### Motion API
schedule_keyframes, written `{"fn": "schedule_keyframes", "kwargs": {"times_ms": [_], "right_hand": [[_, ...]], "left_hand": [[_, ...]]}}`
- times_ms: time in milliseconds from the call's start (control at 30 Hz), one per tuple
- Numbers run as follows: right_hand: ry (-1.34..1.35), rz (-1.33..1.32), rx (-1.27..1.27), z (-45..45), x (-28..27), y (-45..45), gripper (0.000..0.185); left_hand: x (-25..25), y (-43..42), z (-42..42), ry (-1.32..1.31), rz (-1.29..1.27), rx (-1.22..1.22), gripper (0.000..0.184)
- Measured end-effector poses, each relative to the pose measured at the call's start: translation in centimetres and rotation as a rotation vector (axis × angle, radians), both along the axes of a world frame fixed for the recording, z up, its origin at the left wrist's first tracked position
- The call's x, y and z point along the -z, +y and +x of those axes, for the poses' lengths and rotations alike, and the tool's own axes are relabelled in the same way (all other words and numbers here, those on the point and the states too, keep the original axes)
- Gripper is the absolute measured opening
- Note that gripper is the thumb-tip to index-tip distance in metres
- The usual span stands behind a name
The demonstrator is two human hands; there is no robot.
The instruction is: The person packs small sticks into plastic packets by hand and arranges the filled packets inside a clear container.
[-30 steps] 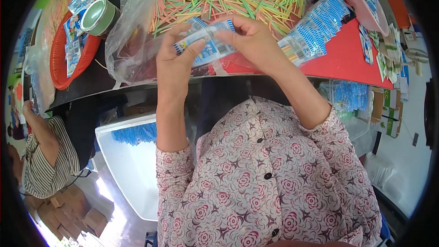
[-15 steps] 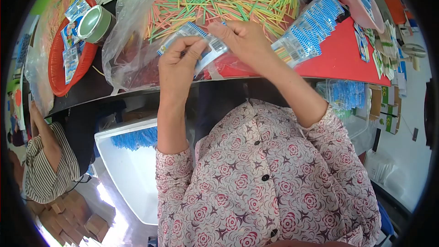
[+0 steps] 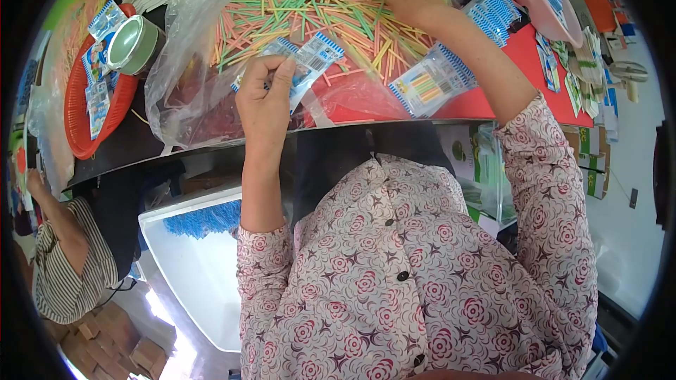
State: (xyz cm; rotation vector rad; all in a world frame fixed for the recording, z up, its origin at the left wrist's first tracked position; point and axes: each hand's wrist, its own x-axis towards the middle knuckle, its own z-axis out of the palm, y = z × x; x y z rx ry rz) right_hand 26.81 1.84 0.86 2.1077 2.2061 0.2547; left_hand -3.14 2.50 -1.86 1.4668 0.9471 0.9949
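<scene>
My left hand (image 3: 264, 91) pinches small blue-and-white printed plastic packets (image 3: 317, 56) between thumb and fingers, over the table's front edge. One packet fans out to the right, showing a barcode. My right hand (image 3: 412, 3) is stretched forward onto the right side of a heap of thin pink, green and yellow sticks (image 3: 303, 0). Its fingers point down into the heap and their tips are hidden. Below my right forearm lies a row of blue-edged packets (image 3: 429, 81); the nearest one shows coloured sticks inside.
Clear plastic sheeting (image 3: 190, 77) surrounds the heap. A red basket (image 3: 77, 112) with packets and a green-white cup (image 3: 134, 46) stand at left, a pink basin (image 3: 542, 0) at far right. Below the table sits a white bin (image 3: 197, 274). Another person's striped shirt (image 3: 74, 260) shows at left.
My right hand has left the packets at my left hand and moved forward and right onto the stick heap. My left hand still holds packets.
</scene>
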Motion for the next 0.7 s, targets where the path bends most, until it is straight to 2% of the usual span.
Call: {"fn": "schedule_keyframes", "kwargs": {"times_ms": [100, 200, 333, 467, 700], "right_hand": [[-0.046, -0.083, 0.075, -0.4, -0.3, 0.4, 0.032], [0.123, -0.202, 0.126, -1.2, -1.6, 0.2, 0.033], [0.244, -0.137, 0.032, -1.5, -1.5, -1.1, 0.04], [0.238, -0.147, 0.092, -2.5, -1.2, -1.8, 0.049], [0.379, -0.139, 0.08, -0.9, -0.7, -1.0, 0.052]], "left_hand": [[-0.2, 0.0, 0.1, -0.012, 0.024, -0.003, 0.011], [-0.1, 0.0, 0.0, -0.01, 0.053, -0.003, 0.011], [0.0, 0.0, -0.2, -0.015, 0.051, -0.004, 0.011], [0.2, 0.0, -0.1, -0.021, 0.069, 0.001, 0.011], [0.4, 0.0, -0.2, -0.022, 0.102, 0.006, 0.011]]}}
